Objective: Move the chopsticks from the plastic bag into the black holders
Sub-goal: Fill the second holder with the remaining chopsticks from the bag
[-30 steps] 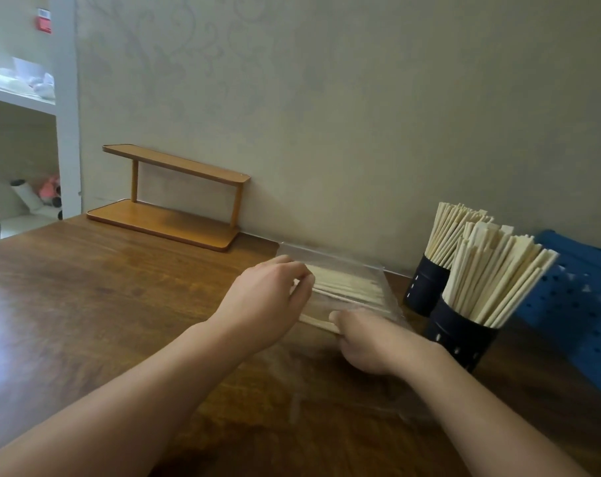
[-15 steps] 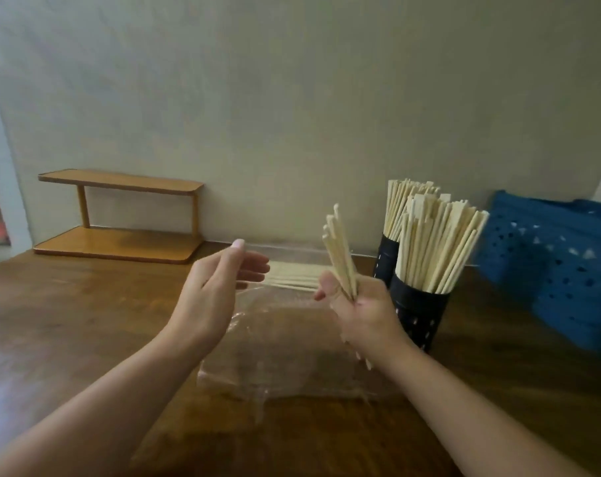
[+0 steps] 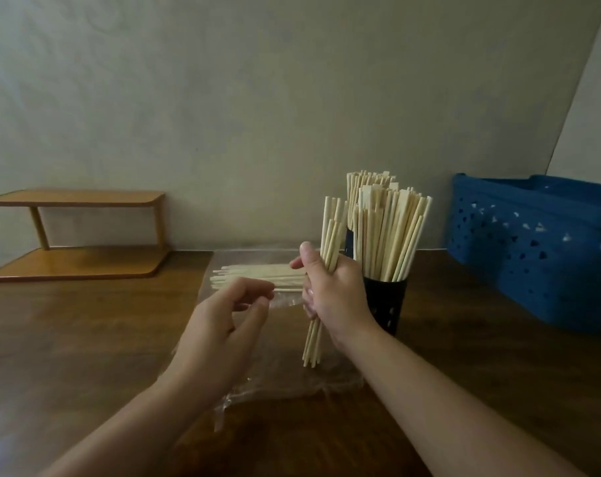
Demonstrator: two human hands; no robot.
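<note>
Right hand (image 3: 336, 297) grips pale wooden chopsticks (image 3: 328, 242) (upright bundle); left hand (image 3: 223, 325) loose, empty.

No text, label, brand, number or sign could be read anywhere in the view. The surfaces in sight bore no print that could be made out.
</note>
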